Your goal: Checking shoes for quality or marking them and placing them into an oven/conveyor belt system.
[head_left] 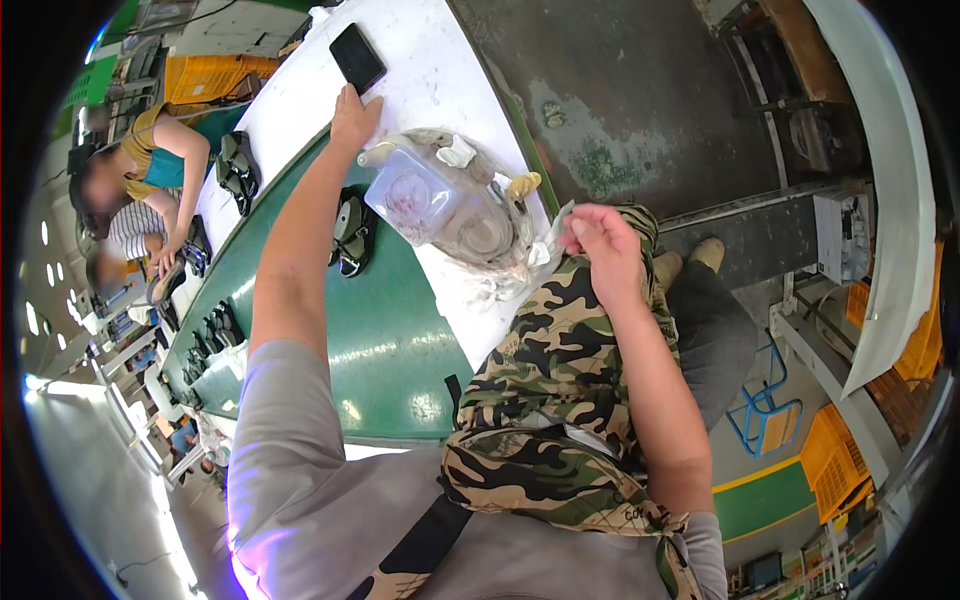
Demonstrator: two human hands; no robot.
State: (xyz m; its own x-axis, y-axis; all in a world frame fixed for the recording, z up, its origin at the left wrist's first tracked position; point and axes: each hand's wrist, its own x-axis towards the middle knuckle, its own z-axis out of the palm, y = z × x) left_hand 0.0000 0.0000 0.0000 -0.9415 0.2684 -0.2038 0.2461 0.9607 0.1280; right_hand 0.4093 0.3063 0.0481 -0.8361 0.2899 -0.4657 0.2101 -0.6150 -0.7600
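Observation:
My left hand (355, 122) reaches far out over the white tabletop (415, 40); its forefinger and thumb are apart, just short of a black phone (357, 57). My right hand (606, 245) is by the table's right edge, above my camouflage apron (545, 350). It pinches a thin whitish scrap (566, 214), whose material I cannot make out. Between the hands stands a stained translucent plastic container (412, 195), with a grimy clear plastic piece (480, 235) beside it. White crumpled wads (456, 151) and a yellowish lump (523, 186) lie around them.
A pair of dark sandals (352, 235) rests on the green belt (390, 350) at my left. More footwear (215, 330) lies farther along. Across the belt, a co-worker (165, 150) handles a shoe. At right are a blue-framed stool (770, 405) and an orange crate (835, 460).

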